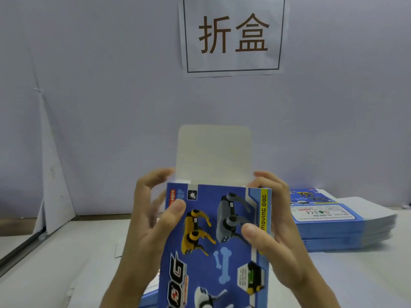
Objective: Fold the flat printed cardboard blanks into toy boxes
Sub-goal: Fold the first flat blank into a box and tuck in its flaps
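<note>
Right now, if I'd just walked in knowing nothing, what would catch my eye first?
Probably the blue toy box printed with robot dogs, held up at centre by the left hand and right hand, its plain top flap standing open. Next, the paper sign on the wall above, and the stack of flat blanks on the table to the right.

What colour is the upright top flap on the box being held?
Plain off-white, unprinted, on the blue printed cardboard box; the flap shows best in the head view.
</note>
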Action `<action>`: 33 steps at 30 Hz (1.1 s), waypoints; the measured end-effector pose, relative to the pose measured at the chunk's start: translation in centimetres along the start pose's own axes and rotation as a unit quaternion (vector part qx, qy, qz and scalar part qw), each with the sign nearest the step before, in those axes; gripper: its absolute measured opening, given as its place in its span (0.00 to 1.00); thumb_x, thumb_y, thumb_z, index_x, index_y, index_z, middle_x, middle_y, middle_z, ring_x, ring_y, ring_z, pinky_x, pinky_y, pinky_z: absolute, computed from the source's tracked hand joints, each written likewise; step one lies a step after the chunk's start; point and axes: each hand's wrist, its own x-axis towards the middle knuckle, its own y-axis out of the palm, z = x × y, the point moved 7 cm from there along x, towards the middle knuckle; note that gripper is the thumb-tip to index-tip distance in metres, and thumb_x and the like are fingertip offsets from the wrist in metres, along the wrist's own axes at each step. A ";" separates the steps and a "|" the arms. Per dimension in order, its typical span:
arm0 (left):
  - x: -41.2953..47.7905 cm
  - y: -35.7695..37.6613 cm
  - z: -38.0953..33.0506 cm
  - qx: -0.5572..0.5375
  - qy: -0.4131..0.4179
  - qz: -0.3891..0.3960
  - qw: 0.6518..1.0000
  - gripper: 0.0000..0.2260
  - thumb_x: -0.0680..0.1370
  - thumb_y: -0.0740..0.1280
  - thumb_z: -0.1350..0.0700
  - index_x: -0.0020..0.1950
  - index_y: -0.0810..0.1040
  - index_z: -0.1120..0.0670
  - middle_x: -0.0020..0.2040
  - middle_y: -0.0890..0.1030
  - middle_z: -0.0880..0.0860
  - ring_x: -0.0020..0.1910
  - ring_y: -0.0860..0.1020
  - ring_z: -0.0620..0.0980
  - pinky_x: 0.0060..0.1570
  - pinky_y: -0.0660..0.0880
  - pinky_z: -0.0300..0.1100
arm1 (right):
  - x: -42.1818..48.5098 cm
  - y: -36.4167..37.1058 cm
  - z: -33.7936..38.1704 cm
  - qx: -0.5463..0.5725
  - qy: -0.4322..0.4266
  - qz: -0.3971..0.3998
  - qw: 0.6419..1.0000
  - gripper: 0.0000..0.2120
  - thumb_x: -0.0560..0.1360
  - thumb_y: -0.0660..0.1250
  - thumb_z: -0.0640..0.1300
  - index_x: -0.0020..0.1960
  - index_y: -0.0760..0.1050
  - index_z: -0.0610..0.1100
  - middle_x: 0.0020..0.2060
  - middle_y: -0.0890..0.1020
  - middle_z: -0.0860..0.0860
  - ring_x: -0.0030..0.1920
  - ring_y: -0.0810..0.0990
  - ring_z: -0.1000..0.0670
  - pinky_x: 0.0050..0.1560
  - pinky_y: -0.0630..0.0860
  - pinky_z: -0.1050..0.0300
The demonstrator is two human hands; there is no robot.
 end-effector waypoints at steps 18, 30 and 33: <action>-0.1 1.7 1.1 0.346 0.036 0.071 0.935 0.65 0.53 0.80 0.40 0.66 0.27 0.27 0.58 0.52 0.30 0.64 0.63 0.30 0.55 0.63 0.18 | -0.1 0.3 -0.8 0.215 0.012 -0.176 0.961 0.18 0.68 0.63 0.49 0.56 0.61 0.57 0.48 0.83 0.56 0.49 0.81 0.56 0.52 0.75 0.65; 0.6 0.0 2.1 0.418 0.130 0.123 0.890 0.67 0.54 0.84 0.50 0.77 0.37 0.42 0.71 0.53 0.43 0.66 0.63 0.32 0.53 0.62 0.16 | 0.6 -3.8 -1.1 0.093 0.027 -0.172 0.980 0.14 0.72 0.61 0.55 0.55 0.73 0.52 0.41 0.84 0.57 0.40 0.82 0.56 0.43 0.75 0.70; 0.7 -0.5 2.1 0.451 0.136 0.106 0.875 0.69 0.53 0.85 0.51 0.77 0.37 0.39 0.72 0.53 0.49 0.66 0.64 0.39 0.44 0.69 0.18 | 0.3 -4.4 -0.5 0.069 0.005 -0.173 0.982 0.14 0.72 0.64 0.47 0.55 0.73 0.60 0.42 0.84 0.55 0.39 0.80 0.56 0.39 0.74 0.68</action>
